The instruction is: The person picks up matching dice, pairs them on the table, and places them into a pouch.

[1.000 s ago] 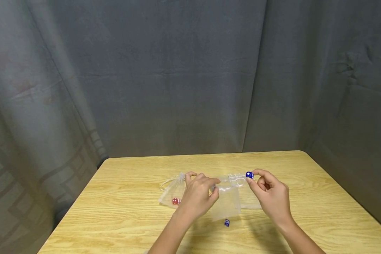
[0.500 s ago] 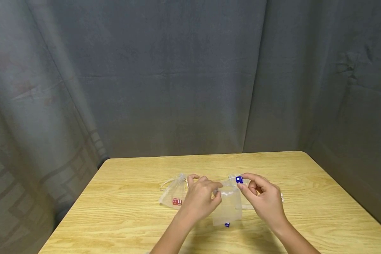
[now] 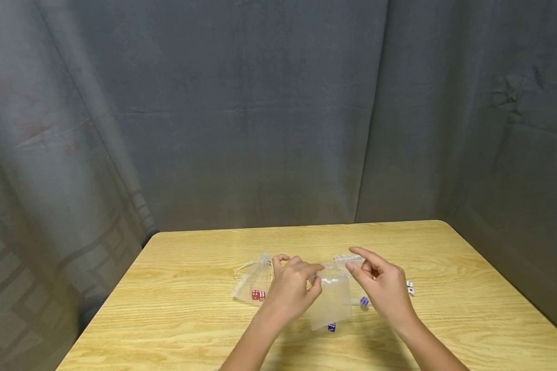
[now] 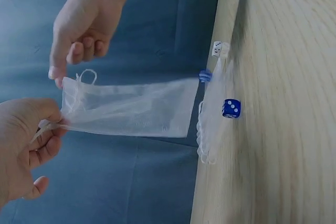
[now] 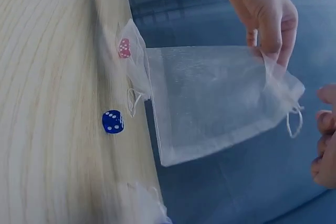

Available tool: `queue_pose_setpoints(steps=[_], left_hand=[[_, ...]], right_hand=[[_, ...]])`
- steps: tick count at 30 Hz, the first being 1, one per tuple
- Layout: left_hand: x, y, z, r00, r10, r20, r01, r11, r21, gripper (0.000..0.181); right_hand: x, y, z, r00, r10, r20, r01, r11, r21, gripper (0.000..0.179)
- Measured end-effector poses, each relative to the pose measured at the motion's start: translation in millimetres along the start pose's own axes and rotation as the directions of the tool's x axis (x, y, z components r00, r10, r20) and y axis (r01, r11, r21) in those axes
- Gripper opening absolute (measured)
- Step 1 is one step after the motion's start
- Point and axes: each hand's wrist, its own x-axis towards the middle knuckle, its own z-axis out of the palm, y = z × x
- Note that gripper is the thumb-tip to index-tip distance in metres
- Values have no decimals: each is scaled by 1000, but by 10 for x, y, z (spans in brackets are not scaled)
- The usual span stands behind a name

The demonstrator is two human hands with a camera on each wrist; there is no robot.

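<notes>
My left hand [image 3: 291, 288] pinches a sheer white drawstring pouch [image 4: 131, 108] by its mouth, so the pouch hangs over the table. Beside that mouth is my right hand [image 3: 384, 286], thumb and index finger parted with nothing between them. A blurred blue die [image 3: 364, 302] shows below the right hand, outside the pouch; in the left wrist view the same blurred die [image 4: 205, 76] appears near the pouch's bottom corner. Another blue die [image 4: 231, 108] lies on the table, partly covered by the pouch in the head view.
To the left lies a drawn-up pouch [image 3: 248, 283] with red dice [image 3: 256, 294] inside. Another flat pouch [image 3: 345, 258] lies behind the hanging one. White dice [image 3: 410, 290] sit right of my right hand on the wooden table [image 3: 190, 314]. A grey curtain [image 3: 260, 129] surrounds it.
My right hand moved left to the pouch mouth with a blue die, then let it go. That die has dropped below the hand. The left hand keeps its hold on the pouch.
</notes>
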Motion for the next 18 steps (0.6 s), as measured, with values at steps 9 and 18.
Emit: queue_pose_setpoints(steps=[9, 18], left_hand=[[9, -51, -41, 999, -29, -46, 27, 999, -37, 18], [7, -70, -53, 997, -43, -58, 42, 999, -28, 18]], right_hand=[[74, 351, -162, 986, 166, 14, -165, 983, -84, 23], [374, 1261, -665, 938, 345, -45, -338, 873, -351, 37]])
